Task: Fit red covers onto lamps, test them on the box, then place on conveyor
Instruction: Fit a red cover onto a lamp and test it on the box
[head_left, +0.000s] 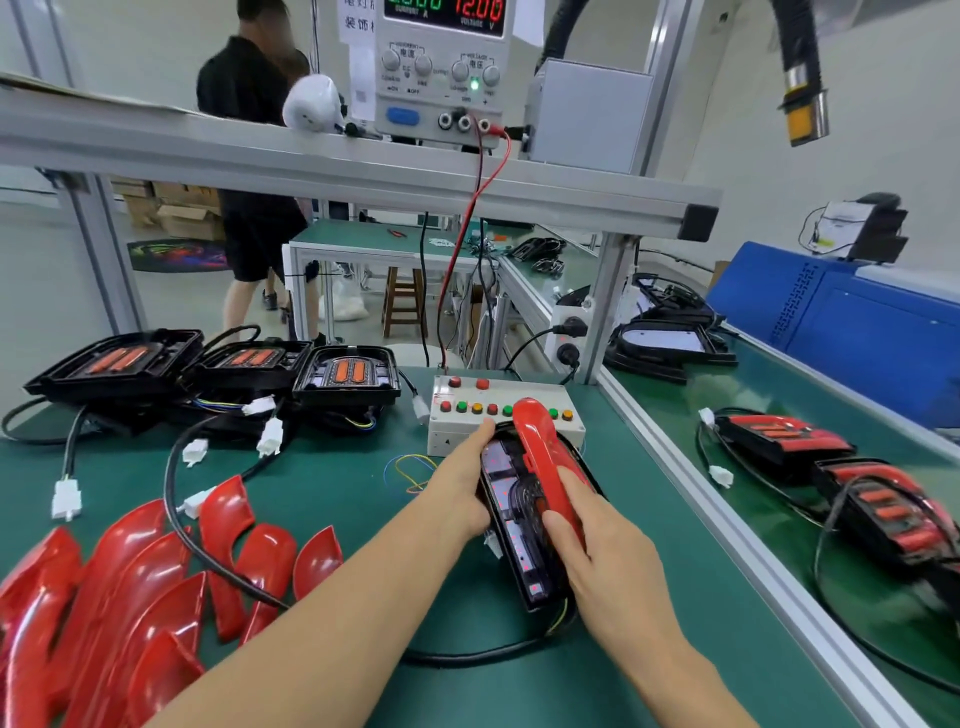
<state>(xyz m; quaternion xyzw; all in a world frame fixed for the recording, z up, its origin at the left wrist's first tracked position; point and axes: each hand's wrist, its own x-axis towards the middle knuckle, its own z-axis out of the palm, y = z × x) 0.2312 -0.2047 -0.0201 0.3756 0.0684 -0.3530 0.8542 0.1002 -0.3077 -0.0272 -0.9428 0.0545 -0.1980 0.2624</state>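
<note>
A black lamp (511, 525) lies on the green mat in front of the white test box (452, 434) with coloured buttons. My left hand (462, 486) grips the lamp's left edge. My right hand (587, 545) holds a red cover (543, 457), tilted up on its edge along the lamp's right side. Small red lights glow inside the lamp. Several loose red covers (135, 587) lie piled at the lower left. Three uncovered black lamps (218, 371) with white plugs sit at the back left. Finished lamps (831, 473) lie on the green conveyor (779, 395) at the right.
A power supply (441, 67) reading 12.00 stands on the aluminium shelf above, its red and black leads running down to the test box. An aluminium rail (727, 530) divides the mat from the conveyor. A blue machine (857, 322) stands at the far right. A person stands behind.
</note>
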